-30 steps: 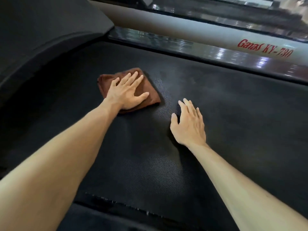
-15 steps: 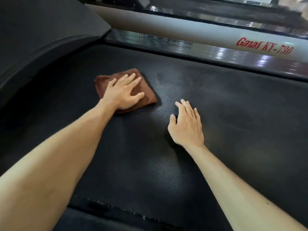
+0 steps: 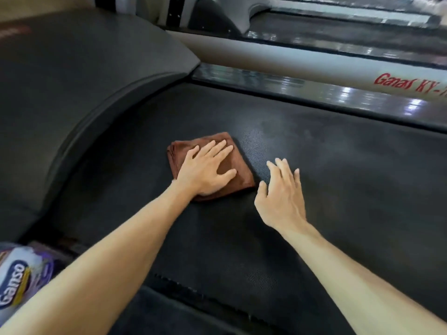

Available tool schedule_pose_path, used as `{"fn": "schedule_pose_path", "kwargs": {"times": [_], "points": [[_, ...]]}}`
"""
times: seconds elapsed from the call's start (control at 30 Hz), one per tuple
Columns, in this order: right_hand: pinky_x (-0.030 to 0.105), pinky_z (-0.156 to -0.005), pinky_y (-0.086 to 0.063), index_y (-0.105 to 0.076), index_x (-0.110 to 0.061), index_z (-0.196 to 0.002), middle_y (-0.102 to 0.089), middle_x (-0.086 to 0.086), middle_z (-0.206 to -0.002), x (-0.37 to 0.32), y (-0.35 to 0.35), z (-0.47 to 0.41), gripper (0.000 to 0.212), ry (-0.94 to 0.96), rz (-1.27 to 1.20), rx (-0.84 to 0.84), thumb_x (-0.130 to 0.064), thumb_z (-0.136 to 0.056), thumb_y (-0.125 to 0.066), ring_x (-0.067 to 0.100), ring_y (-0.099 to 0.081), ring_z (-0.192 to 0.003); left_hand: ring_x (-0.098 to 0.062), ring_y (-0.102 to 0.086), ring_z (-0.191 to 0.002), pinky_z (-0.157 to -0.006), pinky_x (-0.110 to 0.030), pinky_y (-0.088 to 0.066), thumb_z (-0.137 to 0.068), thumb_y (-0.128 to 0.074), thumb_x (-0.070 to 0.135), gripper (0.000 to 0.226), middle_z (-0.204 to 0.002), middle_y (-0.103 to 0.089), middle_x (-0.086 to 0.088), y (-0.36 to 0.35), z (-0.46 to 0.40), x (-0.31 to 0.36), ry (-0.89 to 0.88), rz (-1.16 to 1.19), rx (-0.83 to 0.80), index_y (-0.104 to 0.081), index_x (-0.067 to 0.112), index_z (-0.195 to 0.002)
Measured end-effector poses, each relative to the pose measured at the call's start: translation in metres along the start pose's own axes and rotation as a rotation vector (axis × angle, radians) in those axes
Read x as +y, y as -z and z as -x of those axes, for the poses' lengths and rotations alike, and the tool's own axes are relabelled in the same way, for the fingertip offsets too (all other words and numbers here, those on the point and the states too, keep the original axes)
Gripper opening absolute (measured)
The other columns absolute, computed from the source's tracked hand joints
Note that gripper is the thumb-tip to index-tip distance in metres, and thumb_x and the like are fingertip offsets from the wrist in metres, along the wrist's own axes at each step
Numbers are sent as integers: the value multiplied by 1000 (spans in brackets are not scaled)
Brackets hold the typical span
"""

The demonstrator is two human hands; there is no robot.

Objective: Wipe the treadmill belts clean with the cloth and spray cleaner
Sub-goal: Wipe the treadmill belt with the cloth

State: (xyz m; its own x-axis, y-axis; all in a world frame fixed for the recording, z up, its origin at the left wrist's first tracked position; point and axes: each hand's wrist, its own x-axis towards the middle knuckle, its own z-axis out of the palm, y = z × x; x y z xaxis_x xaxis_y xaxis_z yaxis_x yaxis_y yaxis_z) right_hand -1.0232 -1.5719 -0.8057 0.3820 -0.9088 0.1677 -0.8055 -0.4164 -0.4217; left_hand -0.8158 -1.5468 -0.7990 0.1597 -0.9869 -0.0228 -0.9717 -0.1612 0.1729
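Note:
A folded brown cloth (image 3: 239,165) lies on the black textured treadmill belt (image 3: 338,177). My left hand (image 3: 205,170) presses flat on the cloth with straight, spread fingers. My right hand (image 3: 281,194) is just right of the cloth, fingers straight and slightly spread; whether it touches the belt is unclear. At the lower left edge stands a white and purple labelled container (image 3: 17,279), blurred and partly cut off by the frame.
The dark curved motor cover (image 3: 84,81) rises left of the belt. A glossy side rail (image 3: 314,90) and a grey frame with red lettering (image 3: 408,83) run along the far side. Another treadmill (image 3: 338,32) stands beyond.
The view has shifted, so the motor cover and the labelled container now show at left. My left hand and the cloth have slid closer to my right hand, whose fingers have spread.

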Motion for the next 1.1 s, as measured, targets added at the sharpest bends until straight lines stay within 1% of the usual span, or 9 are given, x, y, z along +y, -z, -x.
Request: {"fn": "schedule_pose_path", "kwargs": {"times": [0.13, 0.23, 0.33, 0.43, 0.57, 0.7, 0.9, 1.0, 1.1], "points": [[44, -130, 6, -12, -10, -166, -3, 8, -174, -9, -21, 4, 73, 25, 108, -99, -49, -107, -30, 19, 5, -161, -12, -5, -157, -126, -45, -4, -98, -33, 67, 73, -171, -9, 12, 6, -46, -52, 174, -8, 21, -16, 38, -162], [44, -129, 7, -13, -17, -166, -3, 8, -174, -7, -23, 3, 82, 30, 153, -96, -67, -102, -23, 18, 5, -161, -13, -5, -157, -125, -46, -5, -98, -31, 68, 73, -171, -7, 11, 14, -32, -91, 326, -18, 23, -16, 37, -162], [47, -129, 7, -13, -24, -166, -2, 9, -174, -9, -23, 4, 86, 36, 167, -107, -75, -97, -20, 21, 6, -161, -14, -4, -157, -126, -47, -5, -99, -28, 68, 73, -171, -8, 9, 16, 9, -100, 430, -5, 32, -16, 34, -162], [49, -129, 6, -14, -24, -165, -2, 12, -174, -11, -23, 6, 85, 50, 189, -103, -74, -97, -23, 23, 6, -161, -16, -7, -157, -125, -48, -9, -93, -22, 69, 78, -171, -11, 8, 3, 62, -65, 418, -32, 98, -20, 33, -162], [51, -129, 4, -17, -20, -166, -4, 12, -174, -13, -20, 8, 82, 58, 182, -100, -65, -99, -32, 24, 6, -161, -13, 0, -157, -126, -46, -3, -87, -13, 71, 83, -171, -3, 12, -8, 110, -9, 247, -32, 69, -14, 36, -163], [49, -129, 6, -16, -20, -165, -3, 10, -174, -14, -19, 7, 81, 54, 182, -109, -64, -99, -35, 22, 6, -161, -10, 0, -157, -127, -44, -2, -85, -12, 75, 85, -171, -3, 15, -4, 86, -32, 185, -30, 57, -13, 40, -162], [48, -129, 7, -19, -20, -164, -5, 9, -174, -11, -21, 5, 82, 62, 160, -115, -65, -98, -39, 20, 6, -161, -13, -4, -157, -126, -46, -6, -96, -27, 71, 75, -171, -7, 11, 7, 75, -107, 569, -37, 85, -16, 37, -162], [50, -129, 6, -23, -20, -163, -8, 10, -173, -11, -22, 5, 79, 50, 157, -109, -64, -98, -40, 21, 5, -161, -17, -3, -157, -125, -49, -6, -96, -28, 68, 76, -171, -8, 6, -2, 108, -70, 660, -9, 147, -17, 33, -162], [53, -129, 2, -37, -17, -159, -19, 11, -171, -18, -20, 11, 72, 179, 183, -37, -55, -98, -37, 24, -5, -161, -18, -2, -158, -125, -49, -4, -92, -22, 69, 79, -171, -8, 5, -9, 137, -25, 614, -9, 154, -16, 33, -162]]}}
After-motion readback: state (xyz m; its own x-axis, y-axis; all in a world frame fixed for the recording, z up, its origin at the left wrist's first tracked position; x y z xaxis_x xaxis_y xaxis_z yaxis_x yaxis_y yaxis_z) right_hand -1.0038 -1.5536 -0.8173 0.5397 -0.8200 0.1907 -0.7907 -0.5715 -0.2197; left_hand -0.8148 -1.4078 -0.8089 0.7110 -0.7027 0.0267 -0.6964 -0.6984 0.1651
